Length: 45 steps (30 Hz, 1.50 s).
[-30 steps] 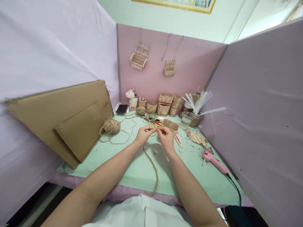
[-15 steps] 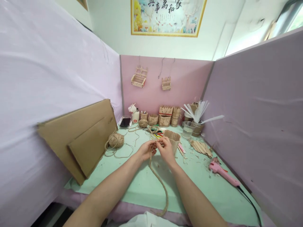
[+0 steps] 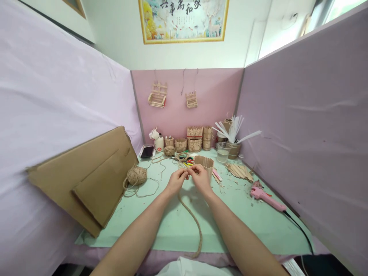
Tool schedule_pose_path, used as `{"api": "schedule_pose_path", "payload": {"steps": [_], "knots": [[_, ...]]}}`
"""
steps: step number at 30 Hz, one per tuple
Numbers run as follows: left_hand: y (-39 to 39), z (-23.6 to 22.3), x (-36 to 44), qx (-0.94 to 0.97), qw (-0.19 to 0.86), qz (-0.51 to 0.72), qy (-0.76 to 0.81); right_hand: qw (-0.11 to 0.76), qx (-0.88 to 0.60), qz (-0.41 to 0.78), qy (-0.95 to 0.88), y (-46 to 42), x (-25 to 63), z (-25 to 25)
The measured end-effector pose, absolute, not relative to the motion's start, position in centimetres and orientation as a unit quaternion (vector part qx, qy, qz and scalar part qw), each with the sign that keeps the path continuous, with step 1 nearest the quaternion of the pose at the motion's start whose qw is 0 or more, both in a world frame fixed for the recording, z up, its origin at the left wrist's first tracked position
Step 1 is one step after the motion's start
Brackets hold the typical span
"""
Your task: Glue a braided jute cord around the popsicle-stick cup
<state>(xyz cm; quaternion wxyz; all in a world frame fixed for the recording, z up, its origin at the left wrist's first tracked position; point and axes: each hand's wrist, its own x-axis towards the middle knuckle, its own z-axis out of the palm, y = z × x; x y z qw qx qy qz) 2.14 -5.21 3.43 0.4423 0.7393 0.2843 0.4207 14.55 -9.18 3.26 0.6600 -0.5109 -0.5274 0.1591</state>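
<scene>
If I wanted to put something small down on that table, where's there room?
Mostly on the right: open green tabletop lies between the right forearm and the pink glue gun. A narrower patch sits between the left forearm and the cardboard. Between the forearms, a brown cord runs through. The back is crowded with baskets and tools.

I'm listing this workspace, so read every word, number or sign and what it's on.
"興事萬和家", left to right, on the framed picture, cropped at top.
Smaller lines beneath: too small to read.
Red mark on the white container: too blurred to read.
</scene>
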Motion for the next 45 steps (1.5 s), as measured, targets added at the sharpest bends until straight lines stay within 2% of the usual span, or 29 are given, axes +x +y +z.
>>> {"api": "schedule_pose_path", "payload": {"steps": [4,10,21,29,36,42,45], "knots": [[-5.6,3.5,2.1,0.769,0.374,0.421,0.301,0.668,-0.504,0.195,-0.511,-9.3,14.5,3.5],[-5.4,3.1,2.1,0.789,0.327,0.414,0.315,0.7,-0.483,0.236,-0.471,-9.6,14.5,3.9],[-5.2,2.3,2.1,0.798,0.335,0.384,0.321,0.766,-0.45,0.257,-0.38,-9.8,15.2,4.1],[-4.7,1.8,2.3,0.747,0.401,0.418,0.327,0.727,-0.422,0.323,-0.434,-9.0,15.6,3.8],[-4.8,2.4,2.3,0.707,0.439,0.462,0.307,0.734,-0.394,0.371,-0.411,-9.1,15.3,4.2],[-5.5,2.9,2.5,0.716,0.45,0.464,0.265,0.638,-0.479,0.356,-0.487,-8.7,15.2,3.2],[-5.7,2.9,2.7,0.727,0.446,0.463,0.24,0.605,-0.477,0.372,-0.518,-9.0,14.9,3.3]]}}
